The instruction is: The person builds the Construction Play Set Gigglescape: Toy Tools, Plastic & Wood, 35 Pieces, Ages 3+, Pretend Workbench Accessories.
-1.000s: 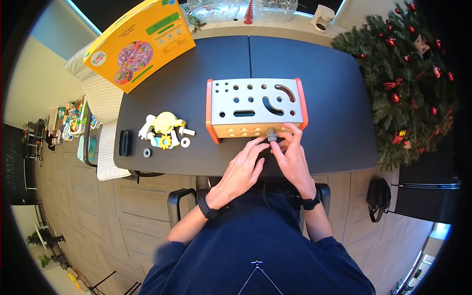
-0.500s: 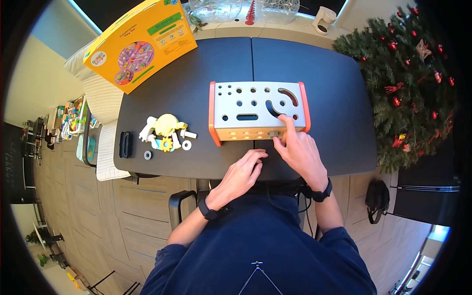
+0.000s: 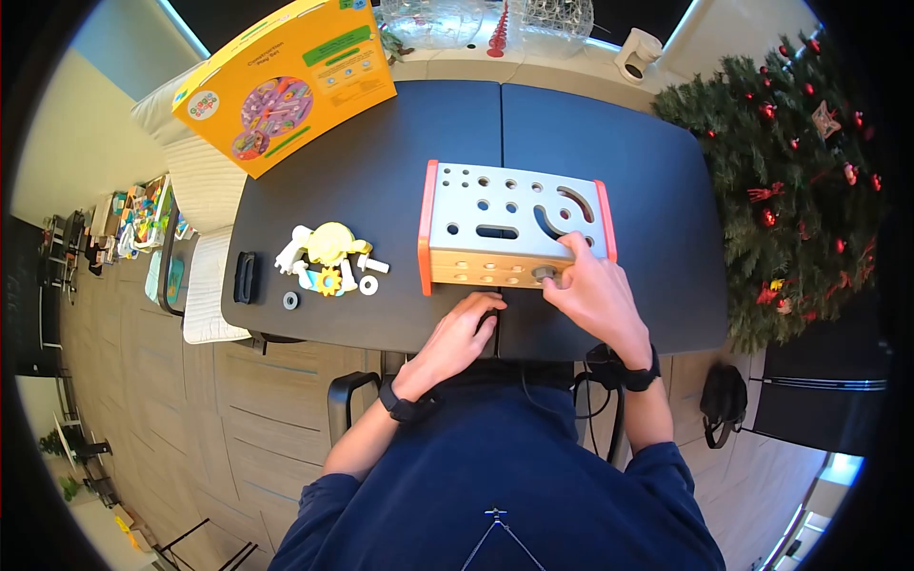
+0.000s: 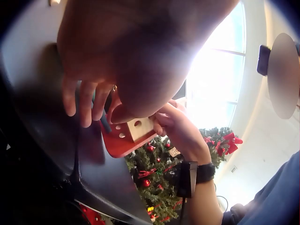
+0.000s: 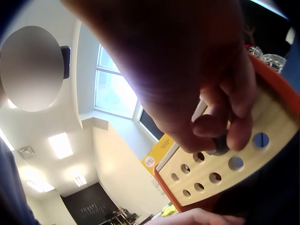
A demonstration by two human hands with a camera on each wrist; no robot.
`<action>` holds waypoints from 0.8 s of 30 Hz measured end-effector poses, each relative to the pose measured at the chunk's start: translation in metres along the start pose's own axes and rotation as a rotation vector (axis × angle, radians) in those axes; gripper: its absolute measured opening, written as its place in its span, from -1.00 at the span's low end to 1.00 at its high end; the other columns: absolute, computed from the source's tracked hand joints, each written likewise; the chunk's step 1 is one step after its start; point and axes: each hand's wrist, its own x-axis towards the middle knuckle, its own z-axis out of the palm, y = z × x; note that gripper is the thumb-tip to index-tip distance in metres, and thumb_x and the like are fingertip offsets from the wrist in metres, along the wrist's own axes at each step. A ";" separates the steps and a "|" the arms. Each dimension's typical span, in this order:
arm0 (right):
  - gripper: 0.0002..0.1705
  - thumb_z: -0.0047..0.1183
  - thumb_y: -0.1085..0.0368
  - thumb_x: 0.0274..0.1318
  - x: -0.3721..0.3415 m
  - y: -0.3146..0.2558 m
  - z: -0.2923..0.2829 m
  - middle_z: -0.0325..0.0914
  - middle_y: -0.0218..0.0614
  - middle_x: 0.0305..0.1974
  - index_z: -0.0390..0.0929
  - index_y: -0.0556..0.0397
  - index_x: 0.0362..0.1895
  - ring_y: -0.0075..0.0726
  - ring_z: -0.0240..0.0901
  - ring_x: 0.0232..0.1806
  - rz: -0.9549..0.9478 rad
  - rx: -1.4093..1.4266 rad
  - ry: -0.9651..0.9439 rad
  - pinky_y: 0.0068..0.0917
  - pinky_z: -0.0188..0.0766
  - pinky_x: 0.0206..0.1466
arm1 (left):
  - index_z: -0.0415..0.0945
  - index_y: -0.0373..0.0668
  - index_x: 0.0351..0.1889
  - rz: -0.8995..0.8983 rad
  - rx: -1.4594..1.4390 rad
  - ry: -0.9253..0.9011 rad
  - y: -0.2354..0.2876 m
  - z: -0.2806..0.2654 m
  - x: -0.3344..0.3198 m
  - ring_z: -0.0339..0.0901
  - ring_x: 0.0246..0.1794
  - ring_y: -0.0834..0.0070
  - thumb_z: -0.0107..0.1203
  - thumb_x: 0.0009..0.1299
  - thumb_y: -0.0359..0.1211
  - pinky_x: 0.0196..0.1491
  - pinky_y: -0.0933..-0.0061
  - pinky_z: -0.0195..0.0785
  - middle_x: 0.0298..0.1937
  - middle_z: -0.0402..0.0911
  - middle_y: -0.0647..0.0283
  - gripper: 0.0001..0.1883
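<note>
Toy workbench (image 3: pixel 519 205), white-topped with red ends, stands across the seam of the dark table (image 3: pixel 381 162), set back from its near edge. At its wooden front side, toward the right end, my right hand (image 3: pixel 600 300) pinches a gray bolt (image 3: pixel 544 273) between thumb and fingers. My left hand (image 3: pixel 461 333) is open, fingers loosely extended and low over the tabletop before the workbench; whether they touch the surface I cannot tell. Both my wrists cross near the table's near edge. Outward, tabletop extends beyond each red end: to the right as far as the table's side edge, and to the left a broad gap up to the loose toy pieces (image 3: pixel 329 244). Beside these lie a gray washer (image 3: pixel 290 301) and a black tray (image 3: pixel 246 277), the latter close to the left edge.
</note>
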 end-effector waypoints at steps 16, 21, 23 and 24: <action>-0.44 0.35 0.29 0.34 -0.031 0.009 -0.025 0.58 -0.51 -0.59 0.34 0.17 0.26 -0.65 0.44 -0.68 0.147 1.082 -0.333 -0.65 0.19 -0.61 | 0.34 -0.33 0.59 -0.279 -0.665 -0.188 -0.033 -0.063 0.027 0.45 0.53 0.30 0.39 0.55 -0.35 0.52 0.21 0.42 0.57 0.48 0.02 -0.29; -0.42 0.38 0.25 0.35 -0.034 0.013 -0.014 0.57 -0.51 -0.59 0.34 0.16 0.26 -0.68 0.42 -0.68 0.167 1.093 -0.383 -0.66 0.17 -0.62 | 0.42 -0.31 0.53 -0.219 -0.885 0.022 -0.047 -0.055 0.027 0.51 0.47 0.30 0.34 0.57 -0.37 0.46 0.20 0.48 0.49 0.56 0.03 -0.39; -0.43 0.37 0.25 0.36 -0.035 0.013 -0.014 0.56 -0.50 -0.60 0.33 0.15 0.26 -0.67 0.42 -0.68 0.165 1.113 -0.374 -0.66 0.17 -0.62 | 0.44 -0.32 0.50 -0.178 -0.695 0.046 -0.034 -0.058 0.027 0.53 0.46 0.30 0.30 0.58 -0.37 0.43 0.19 0.50 0.45 0.59 0.04 -0.43; -0.44 0.35 0.25 0.37 -0.036 0.013 -0.015 0.55 -0.50 -0.60 0.33 0.15 0.26 -0.65 0.42 -0.68 0.161 1.129 -0.374 -0.64 0.19 -0.61 | 0.46 -0.32 0.48 -0.149 -0.551 0.053 -0.027 -0.063 0.026 0.54 0.45 0.30 0.29 0.58 -0.39 0.41 0.19 0.51 0.43 0.61 0.04 -0.46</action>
